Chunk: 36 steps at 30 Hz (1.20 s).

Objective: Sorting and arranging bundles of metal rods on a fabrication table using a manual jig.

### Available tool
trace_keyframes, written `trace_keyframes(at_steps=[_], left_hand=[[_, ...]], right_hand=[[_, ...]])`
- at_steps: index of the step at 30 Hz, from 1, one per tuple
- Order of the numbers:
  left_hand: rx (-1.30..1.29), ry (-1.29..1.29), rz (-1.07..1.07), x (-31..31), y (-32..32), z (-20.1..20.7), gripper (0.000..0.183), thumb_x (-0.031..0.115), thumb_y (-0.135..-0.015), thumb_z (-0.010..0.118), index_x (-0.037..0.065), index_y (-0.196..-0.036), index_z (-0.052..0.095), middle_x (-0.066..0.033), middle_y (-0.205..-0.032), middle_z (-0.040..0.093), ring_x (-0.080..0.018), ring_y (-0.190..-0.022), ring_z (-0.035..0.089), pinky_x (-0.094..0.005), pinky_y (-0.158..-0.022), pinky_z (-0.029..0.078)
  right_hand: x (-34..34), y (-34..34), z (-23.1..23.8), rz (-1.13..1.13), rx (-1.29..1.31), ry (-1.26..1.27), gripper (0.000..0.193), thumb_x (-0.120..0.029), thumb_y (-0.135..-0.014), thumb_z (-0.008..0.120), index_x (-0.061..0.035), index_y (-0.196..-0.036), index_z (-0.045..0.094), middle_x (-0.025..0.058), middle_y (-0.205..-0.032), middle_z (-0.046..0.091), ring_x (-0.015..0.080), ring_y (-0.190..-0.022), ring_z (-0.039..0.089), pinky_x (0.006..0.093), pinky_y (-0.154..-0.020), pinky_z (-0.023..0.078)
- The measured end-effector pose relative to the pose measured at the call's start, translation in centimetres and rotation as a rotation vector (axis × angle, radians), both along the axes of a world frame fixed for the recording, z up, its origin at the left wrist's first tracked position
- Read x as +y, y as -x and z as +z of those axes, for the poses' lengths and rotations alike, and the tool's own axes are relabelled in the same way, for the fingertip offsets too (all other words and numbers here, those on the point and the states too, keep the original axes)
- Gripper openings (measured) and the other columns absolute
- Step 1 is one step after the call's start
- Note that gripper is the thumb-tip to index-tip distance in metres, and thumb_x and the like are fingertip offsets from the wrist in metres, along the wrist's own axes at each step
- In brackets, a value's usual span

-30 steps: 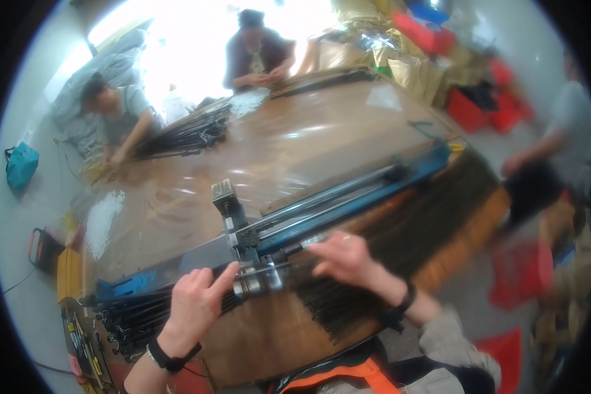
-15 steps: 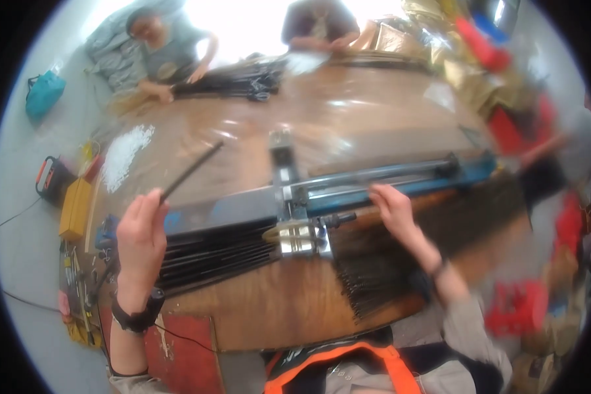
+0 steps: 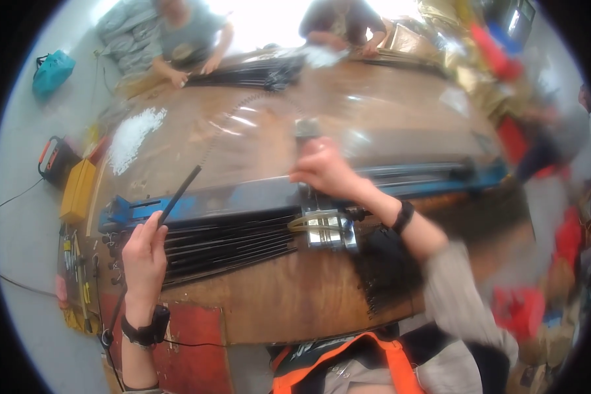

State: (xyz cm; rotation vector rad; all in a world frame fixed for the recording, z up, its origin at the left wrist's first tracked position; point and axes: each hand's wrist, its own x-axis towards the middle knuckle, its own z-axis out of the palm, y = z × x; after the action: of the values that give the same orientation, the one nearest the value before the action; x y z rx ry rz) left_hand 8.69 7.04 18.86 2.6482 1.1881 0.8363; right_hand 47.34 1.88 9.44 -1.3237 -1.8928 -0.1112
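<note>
My left hand (image 3: pixel 143 253) is closed around a slim black rod (image 3: pixel 180 194), which slants up to the right above the blue metal bench fixture (image 3: pixel 243 200). From near the rod's tip a thin coiled spring (image 3: pixel 233 111) arcs over the table. My right hand (image 3: pixel 325 167) is closed, fingers curled, over the middle of the fixture. What it grips is blurred and hidden. Just below it sits a shiny metal clamp block (image 3: pixel 325 230) with a pale hose. A bundle of black rods (image 3: pixel 223 246) lies between my left hand and that block.
More dark rods (image 3: pixel 387 269) lie on the wooden table (image 3: pixel 262 299) at right. White small pieces (image 3: pixel 132 141) are heaped at far left, near a yellow box (image 3: pixel 77 190). Across the table, two people handle black rods (image 3: pixel 243 73). A red stool (image 3: pixel 515 308) stands at lower right.
My right hand has moved left and away from me, to the middle of the fixture. My left hand has lowered slightly with the rod. The arcing spring now shows.
</note>
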Motion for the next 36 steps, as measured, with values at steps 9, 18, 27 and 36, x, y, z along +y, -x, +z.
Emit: trace_keyframes(at_steps=[9,18,27,36], left_hand=[[-0.035,-0.127,-0.080,1.9,-1.5,-2.0,0.026,0.008,-0.091,0.064,0.008,-0.117,0.065,-0.0161,-0.080,0.060,-0.0341,-0.069,0.061,-0.0409,-0.060,0.047],[0.084,-0.208,-0.419,3.7,-14.4,-7.5,0.012,0.022,-0.088,0.067,0.021,-0.100,0.067,-0.0084,-0.070,0.056,-0.0297,-0.065,0.061,-0.0423,-0.053,0.048],[0.095,-0.039,-0.432,3.9,-19.3,-9.4,0.015,0.026,-0.091,0.063,0.011,-0.088,0.061,-0.0111,-0.074,0.060,-0.0342,-0.073,0.063,-0.0446,-0.064,0.051],[-0.112,0.079,-0.431,3.1,-19.3,-10.2,0.018,0.025,-0.089,0.066,0.008,-0.083,0.064,-0.0129,-0.078,0.062,-0.0370,-0.076,0.062,-0.0464,-0.067,0.050]], right_hand=[[-4.8,-4.6,-1.3,-0.306,-0.362,-0.170,0.008,-0.009,-0.077,0.071,-0.0140,-0.078,0.065,0.0049,-0.075,0.064,0.0271,-0.086,0.059,0.0482,-0.097,0.035],[-19.7,-17.1,0.6,-0.822,-0.500,0.002,0.006,-0.006,-0.080,0.066,-0.0077,-0.085,0.064,0.0077,-0.081,0.063,0.0295,-0.086,0.056,0.0426,-0.090,0.041],[-21.9,-23.3,-4.4,-0.699,-0.336,-0.092,0.006,-0.004,-0.086,0.063,-0.0029,-0.085,0.058,0.0136,-0.080,0.054,0.0328,-0.083,0.054,0.0426,-0.078,0.042],[-21.6,-23.2,-5.2,-0.643,-0.182,-0.112,0.006,-0.004,-0.088,0.062,-0.0031,-0.086,0.057,0.0138,-0.082,0.054,0.0331,-0.084,0.054,0.0430,-0.081,0.042]])
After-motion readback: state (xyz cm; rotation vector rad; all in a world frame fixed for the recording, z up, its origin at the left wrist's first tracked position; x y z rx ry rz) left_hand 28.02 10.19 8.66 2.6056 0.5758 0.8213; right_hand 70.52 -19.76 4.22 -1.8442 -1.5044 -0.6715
